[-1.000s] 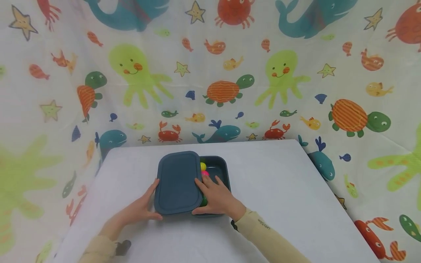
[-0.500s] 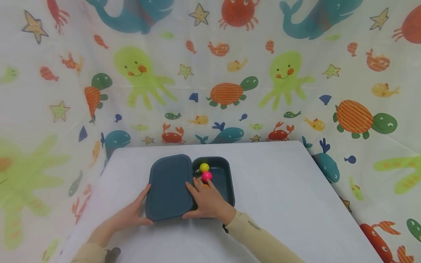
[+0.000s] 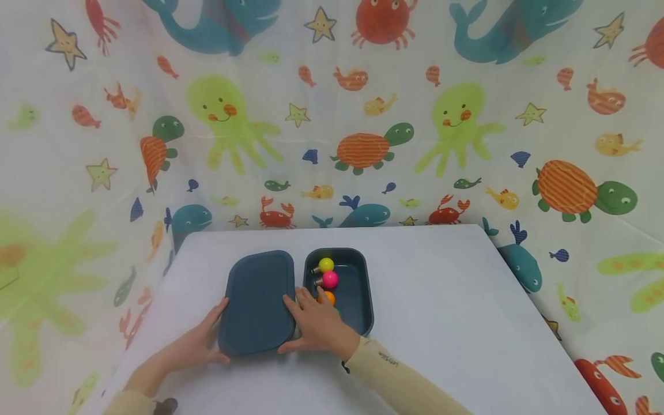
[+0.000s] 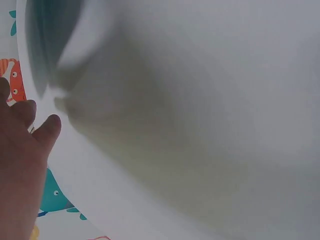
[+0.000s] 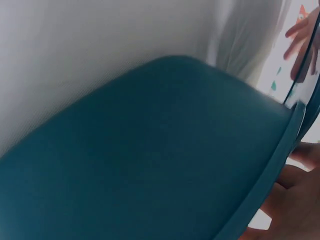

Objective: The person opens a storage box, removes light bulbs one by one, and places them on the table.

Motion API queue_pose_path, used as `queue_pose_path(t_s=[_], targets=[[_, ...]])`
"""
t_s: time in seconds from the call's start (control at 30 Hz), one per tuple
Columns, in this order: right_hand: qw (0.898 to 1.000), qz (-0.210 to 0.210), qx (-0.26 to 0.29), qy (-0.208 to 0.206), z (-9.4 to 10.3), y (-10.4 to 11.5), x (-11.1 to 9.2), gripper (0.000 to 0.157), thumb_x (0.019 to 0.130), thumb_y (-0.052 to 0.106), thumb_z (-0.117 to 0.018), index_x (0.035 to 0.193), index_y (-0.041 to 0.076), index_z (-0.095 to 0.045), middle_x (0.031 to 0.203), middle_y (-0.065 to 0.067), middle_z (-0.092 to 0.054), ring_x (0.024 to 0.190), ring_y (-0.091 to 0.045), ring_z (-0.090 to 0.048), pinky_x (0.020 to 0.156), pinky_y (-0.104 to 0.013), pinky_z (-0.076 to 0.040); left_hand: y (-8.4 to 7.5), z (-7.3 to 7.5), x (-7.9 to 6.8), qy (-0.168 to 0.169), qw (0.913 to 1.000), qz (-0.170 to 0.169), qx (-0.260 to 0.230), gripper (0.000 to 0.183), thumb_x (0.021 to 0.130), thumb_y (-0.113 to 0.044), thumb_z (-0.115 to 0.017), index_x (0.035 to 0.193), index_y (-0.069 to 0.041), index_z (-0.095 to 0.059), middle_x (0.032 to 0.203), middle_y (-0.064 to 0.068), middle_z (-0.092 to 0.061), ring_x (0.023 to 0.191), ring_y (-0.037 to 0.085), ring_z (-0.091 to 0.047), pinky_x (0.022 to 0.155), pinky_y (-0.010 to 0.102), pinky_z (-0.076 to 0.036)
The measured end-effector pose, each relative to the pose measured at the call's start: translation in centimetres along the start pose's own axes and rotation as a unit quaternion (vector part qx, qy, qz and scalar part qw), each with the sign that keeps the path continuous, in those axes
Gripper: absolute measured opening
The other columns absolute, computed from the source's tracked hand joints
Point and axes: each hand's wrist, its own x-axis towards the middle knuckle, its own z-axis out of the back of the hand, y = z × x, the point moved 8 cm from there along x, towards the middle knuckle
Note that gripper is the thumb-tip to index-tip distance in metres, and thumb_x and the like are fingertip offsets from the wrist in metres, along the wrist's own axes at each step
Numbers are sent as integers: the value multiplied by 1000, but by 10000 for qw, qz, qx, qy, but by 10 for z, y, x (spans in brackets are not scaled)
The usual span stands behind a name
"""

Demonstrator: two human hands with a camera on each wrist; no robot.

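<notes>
A dark blue lid [image 3: 259,302] hangs slightly tilted at the left of a matching rectangular box [image 3: 355,288]. My left hand [image 3: 202,343] holds the lid's left edge, fingers at the side and thumb by the near corner. At its right edge my right hand [image 3: 316,325] holds it with fingers and thumb spread, overlapping the box's near left corner. Inside the box, along the left, lie small bulbs with screw bases: yellow [image 3: 326,264], pink [image 3: 330,279], orange [image 3: 327,297] and a partly hidden green one [image 3: 338,312]. The box wall [image 5: 150,150] fills much of the right wrist view.
A white-covered table [image 3: 441,311] carries everything and extends to the right of the box. Behind and beside it hangs a curtain [image 3: 467,190] printed with sea animals.
Both hands have carried the lid left and toward me, off the top of the box. The box's inside and the bulbs have come into view.
</notes>
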Motion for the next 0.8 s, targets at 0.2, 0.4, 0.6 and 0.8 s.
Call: queue_pose_path(t_s=[0.2,0.4,0.6,0.8], targets=[[9998,46,-205,-19,-1,10,5,106,74,87,-47,153,19,-33,155,-12,-35,143,-26,-33,115,-60,-22,14,0,-4,11,9999,122,12,132,62,-45,-89,158,-11,-6,158,31,-9,140,58,-8,117,54,-15],[9988,105,-471,39,-11,18,10,106,73,89,-41,154,21,-33,154,-12,-38,142,-27,-34,116,-60,-19,26,1,-9,-34,9998,76,173,130,60,-46,-90,157,-7,-13,155,35,-15,136,62,-11,102,76,-17],[9967,181,-787,69,-17,25,12,103,74,91,-36,152,23,-37,151,-11,-42,142,-29,-35,115,-61,-17,28,0,-16,59,9997,168,182,127,61,-49,-88,156,-7,-16,155,33,-17,137,61,-9,104,77,-10],[9950,253,-961,23,-19,31,13,101,75,90,-36,151,24,-40,149,-10,-45,141,-29,-36,114,-64,-16,25,1,-21,68,9998,108,156,124,61,-41,-90,155,-4,-18,154,35,-18,135,64,-7,102,79,-8]])
